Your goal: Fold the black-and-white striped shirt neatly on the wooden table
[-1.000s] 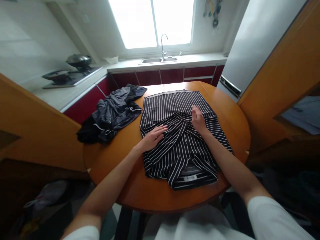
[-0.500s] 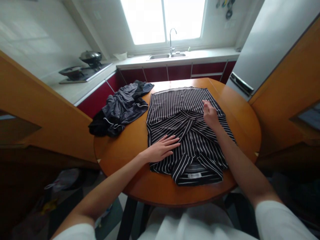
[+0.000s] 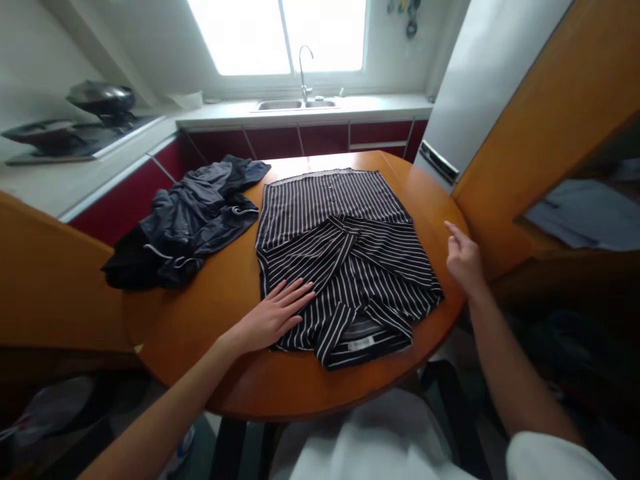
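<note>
A striped shirt [image 3: 375, 275] lies spread over the middle of a round wooden table [image 3: 200, 317], its collar [image 3: 344, 355] toward the table's near edge and its hem [image 3: 320, 179] toward the far edge. Both sleeves [image 3: 303, 257] are folded inward across the body, their cuffs [image 3: 345, 237] meeting near the table's center. A heap of dark clothing [image 3: 193, 210] sits at the table's left edge.

The fabric looks thin, soft and light, likely to slide on the smooth tabletop and crease easily, but hardly fragile. The better holds would seem to be the hem corners at the table's far side, or the shoulders beside the collar at its near side; a pinch at mid-body would probably disturb the loosely laid sleeves.

The left hand [image 3: 275, 319] rests palm down on the shirt's left side, left of the table's center, fingers straight and slightly parted, gripping nothing. Its forearm [image 3: 187, 393] crosses the table's near-left edge. The right hand [image 3: 464, 261] is off the shirt, at the table's right edge, index finger extended forward. Nothing shows in it, but the palm is hidden; how tightly the other fingers are curled cannot be told, nor whether the hand touches the wood.
</note>
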The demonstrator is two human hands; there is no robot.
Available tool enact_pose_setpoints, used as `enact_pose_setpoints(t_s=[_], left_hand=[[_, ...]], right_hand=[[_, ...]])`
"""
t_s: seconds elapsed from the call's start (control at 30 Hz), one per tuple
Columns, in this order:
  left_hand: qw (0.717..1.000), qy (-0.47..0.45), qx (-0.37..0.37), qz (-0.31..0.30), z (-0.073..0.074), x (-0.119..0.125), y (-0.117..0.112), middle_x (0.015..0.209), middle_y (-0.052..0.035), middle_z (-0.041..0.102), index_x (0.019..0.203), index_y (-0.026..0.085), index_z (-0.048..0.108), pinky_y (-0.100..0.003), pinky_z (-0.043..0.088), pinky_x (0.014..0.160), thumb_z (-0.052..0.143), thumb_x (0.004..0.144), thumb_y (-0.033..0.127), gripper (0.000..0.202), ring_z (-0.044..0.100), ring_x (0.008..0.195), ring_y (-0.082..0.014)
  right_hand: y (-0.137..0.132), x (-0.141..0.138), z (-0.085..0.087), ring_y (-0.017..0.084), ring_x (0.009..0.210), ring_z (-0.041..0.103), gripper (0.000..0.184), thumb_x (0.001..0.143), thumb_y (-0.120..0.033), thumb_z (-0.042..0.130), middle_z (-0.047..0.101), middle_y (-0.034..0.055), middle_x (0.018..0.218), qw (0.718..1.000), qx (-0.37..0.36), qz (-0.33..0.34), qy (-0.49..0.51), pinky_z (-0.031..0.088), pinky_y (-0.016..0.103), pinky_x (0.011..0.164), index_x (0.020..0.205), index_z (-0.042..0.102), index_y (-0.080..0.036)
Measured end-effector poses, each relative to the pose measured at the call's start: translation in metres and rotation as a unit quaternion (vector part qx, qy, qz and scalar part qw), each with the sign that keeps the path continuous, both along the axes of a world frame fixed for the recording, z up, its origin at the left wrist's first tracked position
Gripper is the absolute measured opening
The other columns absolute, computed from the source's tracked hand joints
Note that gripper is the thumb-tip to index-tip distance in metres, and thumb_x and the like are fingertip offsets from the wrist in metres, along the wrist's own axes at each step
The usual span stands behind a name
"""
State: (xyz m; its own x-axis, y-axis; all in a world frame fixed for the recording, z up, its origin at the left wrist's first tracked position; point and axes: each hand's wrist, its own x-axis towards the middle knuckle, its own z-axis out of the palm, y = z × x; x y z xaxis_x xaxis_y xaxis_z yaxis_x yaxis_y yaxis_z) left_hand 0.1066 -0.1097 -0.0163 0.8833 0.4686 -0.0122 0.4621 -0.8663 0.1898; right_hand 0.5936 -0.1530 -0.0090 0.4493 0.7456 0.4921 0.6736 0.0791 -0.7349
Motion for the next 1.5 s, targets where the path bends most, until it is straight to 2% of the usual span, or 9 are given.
enact_pose_setpoints(t_s=[0.1, 0.23, 0.43, 0.63, 0.9, 1.07, 1.17, 1.3, 1.5], left_hand=[[1.000, -0.002, 0.021, -0.005, -0.003, -0.001, 0.004, 0.166, 0.0022, 0.022, 0.161, 0.035, 0.017, -0.047, 0.011, 0.126, 0.037, 0.107, 0.039, 0.058, 0.014, 0.155, -0.0231], [0.999, -0.011, 0.032, -0.014, -0.005, -0.001, 0.005, 0.165, 0.0015, 0.024, 0.161, 0.035, 0.018, -0.048, 0.011, 0.126, 0.039, 0.106, 0.041, 0.059, 0.018, 0.154, -0.0234], [0.993, -0.104, -0.045, 0.042, -0.008, -0.005, 0.004, 0.163, -0.0001, 0.032, 0.158, 0.034, 0.030, -0.050, 0.013, 0.126, 0.036, 0.106, 0.040, 0.053, 0.024, 0.152, -0.0239], [0.862, -0.418, -0.032, 0.284, -0.005, -0.019, 0.018, 0.150, -0.0082, 0.052, 0.150, 0.021, 0.047, -0.044, 0.030, 0.123, 0.033, 0.106, 0.040, 0.049, 0.044, 0.142, -0.0220], [0.936, -0.296, -0.073, 0.178, -0.008, -0.013, -0.002, 0.150, -0.0045, 0.053, 0.145, 0.025, 0.052, -0.048, 0.019, 0.126, 0.034, 0.106, 0.030, 0.043, 0.036, 0.148, -0.0214], [0.870, -0.382, -0.057, 0.306, -0.014, -0.028, 0.014, 0.142, -0.0067, 0.060, 0.138, 0.020, 0.057, -0.043, 0.032, 0.122, 0.036, 0.104, 0.032, 0.042, 0.050, 0.138, -0.0207], [0.848, -0.395, -0.034, 0.352, -0.017, -0.035, 0.025, 0.136, -0.0078, 0.064, 0.135, 0.018, 0.059, -0.042, 0.036, 0.119, 0.038, 0.102, 0.033, 0.041, 0.056, 0.132, -0.0214], [0.859, -0.370, -0.012, 0.353, -0.021, -0.037, 0.041, 0.135, -0.0091, 0.065, 0.133, 0.017, 0.060, -0.043, 0.039, 0.117, 0.040, 0.100, 0.037, 0.043, 0.057, 0.130, -0.0230], [0.893, -0.313, 0.053, 0.318, -0.021, -0.034, 0.083, 0.141, -0.0121, 0.060, 0.132, 0.016, 0.060, -0.045, 0.037, 0.117, 0.038, 0.099, 0.042, 0.047, 0.053, 0.134, -0.0260]], right_hand=[[-0.017, 0.017, -0.006, 0.026, 0.140, 0.048, 0.049, 0.099, -0.033, 0.040, 0.058, 0.0122, 0.145, 0.999, 0.005, -0.033, -0.006, 0.034, 0.050, 0.119, 0.140, 0.059, -0.016], [-0.032, -0.003, -0.022, 0.023, 0.148, 0.034, 0.052, 0.101, -0.030, 0.032, 0.046, 0.0080, 0.156, 0.994, -0.054, 0.030, -0.086, 0.027, 0.051, 0.123, 0.150, 0.047, -0.022], [-0.043, -0.037, -0.055, 0.031, 0.152, 0.024, 0.056, 0.102, -0.038, 0.037, 0.028, 0.0064, 0.165, 0.928, -0.225, 0.071, -0.287, 0.023, 0.061, 0.120, 0.156, 0.037, -0.028], [-0.043, -0.028, -0.065, 0.030, 0.152, 0.024, 0.058, 0.103, -0.042, 0.031, 0.029, 0.0114, 0.164, 0.912, -0.243, 0.053, -0.327, 0.025, 0.058, 0.120, 0.158, 0.033, -0.021], [-0.042, -0.026, -0.070, 0.031, 0.150, 0.028, 0.060, 0.102, -0.046, 0.032, 0.032, 0.0127, 0.163, 0.921, -0.230, 0.045, -0.311, 0.027, 0.059, 0.119, 0.156, 0.037, -0.019], [-0.042, -0.022, -0.073, 0.032, 0.150, 0.029, 0.063, 0.101, -0.052, 0.032, 0.035, 0.0136, 0.161, 0.953, -0.194, 0.059, -0.225, 0.025, 0.060, 0.120, 0.154, 0.040, -0.019], [-0.035, -0.009, -0.075, 0.029, 0.145, 0.040, 0.061, 0.101, -0.055, 0.032, 0.047, 0.0123, 0.154, 0.987, -0.134, 0.060, -0.066, 0.029, 0.054, 0.120, 0.148, 0.049, -0.021], [-0.003, 0.014, -0.074, 0.025, 0.126, 0.061, 0.055, 0.099, -0.056, 0.033, 0.065, 0.0147, 0.134, 0.981, -0.006, 0.036, 0.191, 0.047, 0.045, 0.108, 0.127, 0.064, -0.019], [0.075, 0.032, -0.060, 0.018, 0.073, 0.068, 0.037, 0.088, -0.051, 0.044, 0.072, 0.0100, 0.084, 0.960, 0.028, -0.018, 0.279, 0.056, 0.029, 0.066, 0.087, 0.062, -0.019]])
